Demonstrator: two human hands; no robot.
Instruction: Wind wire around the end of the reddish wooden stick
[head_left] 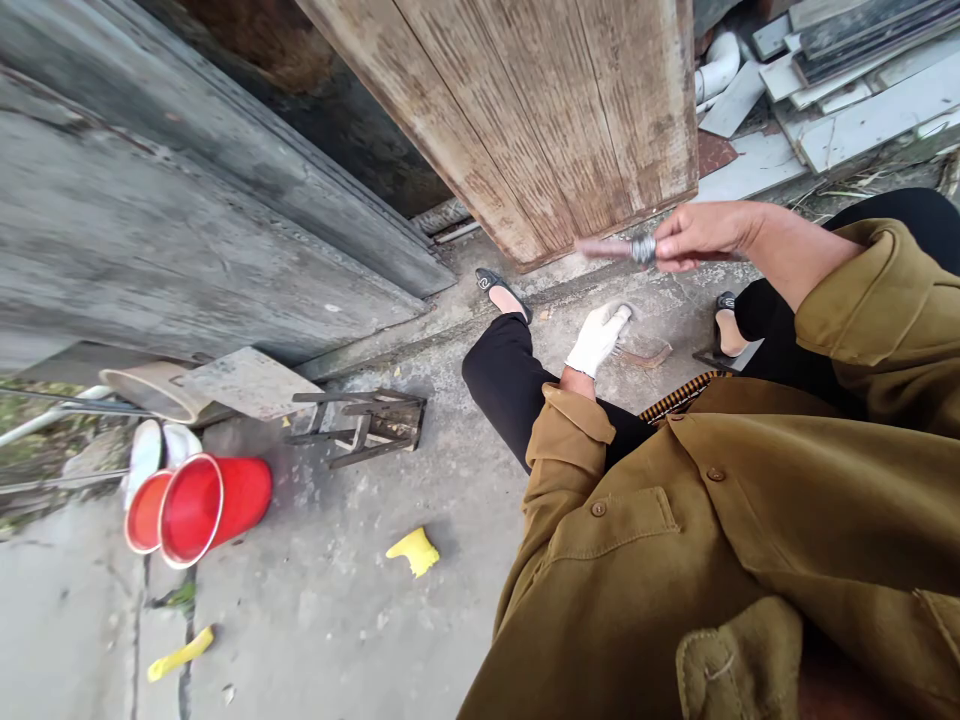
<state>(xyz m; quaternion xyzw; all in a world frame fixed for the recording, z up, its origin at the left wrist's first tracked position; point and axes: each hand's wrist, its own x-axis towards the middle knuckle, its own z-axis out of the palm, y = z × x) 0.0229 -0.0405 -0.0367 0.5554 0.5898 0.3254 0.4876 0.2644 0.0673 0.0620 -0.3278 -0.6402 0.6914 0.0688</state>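
My right hand (694, 238), bare, is closed around a stick-like tool (611, 250) with silvery wire wound round it beside my fingers. Its brownish far end points left and is smeared by motion, so its kind is unclear. Lower down, my left hand (596, 338) wears a white glove. Its fingers are curled together, with a greyish patch at their tips; what they hold, if anything, I cannot make out. Just right of the glove, low over the concrete, is a thin, curved brownish piece (645, 356).
A weathered plank door (555, 130) stands ahead, beside grey boards (187, 220). Broken tiles and boards (840, 100) are piled at upper right. A small wooden stool (367, 425), red buckets (232, 500) and yellow scraps (415, 552) lie on the concrete at left.
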